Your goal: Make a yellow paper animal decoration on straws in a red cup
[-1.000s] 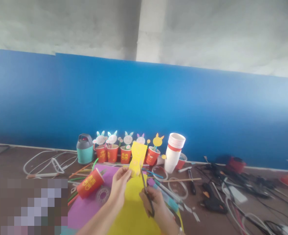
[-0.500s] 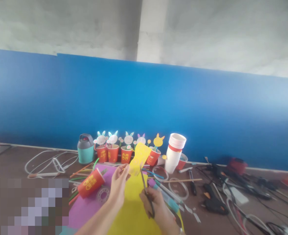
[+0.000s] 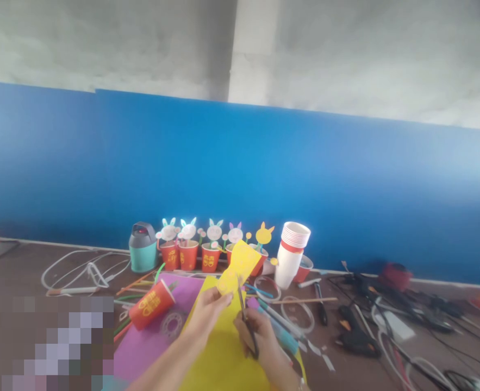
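Between the fingers of my left hand (image 3: 212,309) is the lower end of a yellow paper piece (image 3: 243,262), with faint drawn outlines on it. My right hand (image 3: 262,336) grips a pair of dark-handled scissors (image 3: 248,331), blades pointing up at the paper's lower right edge. Whether the blades are closed on the paper is too blurred to make out. Beneath both hands lies a yellow sheet (image 3: 219,355), overlapping a purple sheet (image 3: 142,355). A red paper cup (image 3: 152,305) rests on its side on the purple sheet, beside a roll of tape (image 3: 172,324).
Several red cups (image 3: 188,256) with paper rabbit heads line the blue wall panel (image 3: 240,163). Right of them stands a stack of white cups (image 3: 291,258). A teal-and-grey container (image 3: 143,248) is at left. A glue gun (image 3: 356,334) and tangled cables (image 3: 390,347) lie at right.
My left hand has moved right, closer to the scissors. The yellow paper has shifted slightly right and turned in my fingers. My right hand stays nearly in place.
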`<state>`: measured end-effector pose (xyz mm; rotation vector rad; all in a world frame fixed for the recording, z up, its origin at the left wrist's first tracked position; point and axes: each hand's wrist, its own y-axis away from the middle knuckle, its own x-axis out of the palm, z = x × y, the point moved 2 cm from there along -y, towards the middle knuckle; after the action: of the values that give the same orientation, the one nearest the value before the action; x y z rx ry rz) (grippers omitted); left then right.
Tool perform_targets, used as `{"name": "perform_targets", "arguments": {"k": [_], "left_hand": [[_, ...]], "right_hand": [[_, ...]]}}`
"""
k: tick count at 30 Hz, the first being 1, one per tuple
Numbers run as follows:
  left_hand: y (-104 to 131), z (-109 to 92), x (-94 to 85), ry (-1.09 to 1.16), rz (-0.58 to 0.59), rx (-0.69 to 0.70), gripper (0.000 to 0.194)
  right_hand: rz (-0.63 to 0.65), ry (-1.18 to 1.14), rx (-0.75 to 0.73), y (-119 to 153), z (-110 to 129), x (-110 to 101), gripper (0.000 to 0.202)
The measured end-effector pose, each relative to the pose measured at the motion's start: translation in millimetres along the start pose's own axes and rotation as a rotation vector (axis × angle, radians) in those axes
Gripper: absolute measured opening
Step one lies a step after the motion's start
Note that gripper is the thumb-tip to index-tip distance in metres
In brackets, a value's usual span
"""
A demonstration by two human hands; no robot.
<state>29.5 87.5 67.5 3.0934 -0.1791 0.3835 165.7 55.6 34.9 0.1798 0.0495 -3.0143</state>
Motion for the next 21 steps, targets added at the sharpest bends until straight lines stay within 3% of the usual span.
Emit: {"name": "perform_targets", "arguments": {"k": [10, 17, 21], "left_hand": [[-2, -8, 2.6, -0.049, 0.06, 0.044, 0.032], [-3, -1, -4.4, -0.07, -0.09, 0.045, 0.037], [-4, 2, -7.3, -0.048, -0.12, 0.064, 0.037]], "right_hand": [[0.021, -0.085, 0.057, -5, -7, -5, 0.045], [0.032, -0.06, 0.07, -3, -2, -5, 0.043], [0.064, -0.072, 0.05, -5, -7, -4, 0.042]]}}
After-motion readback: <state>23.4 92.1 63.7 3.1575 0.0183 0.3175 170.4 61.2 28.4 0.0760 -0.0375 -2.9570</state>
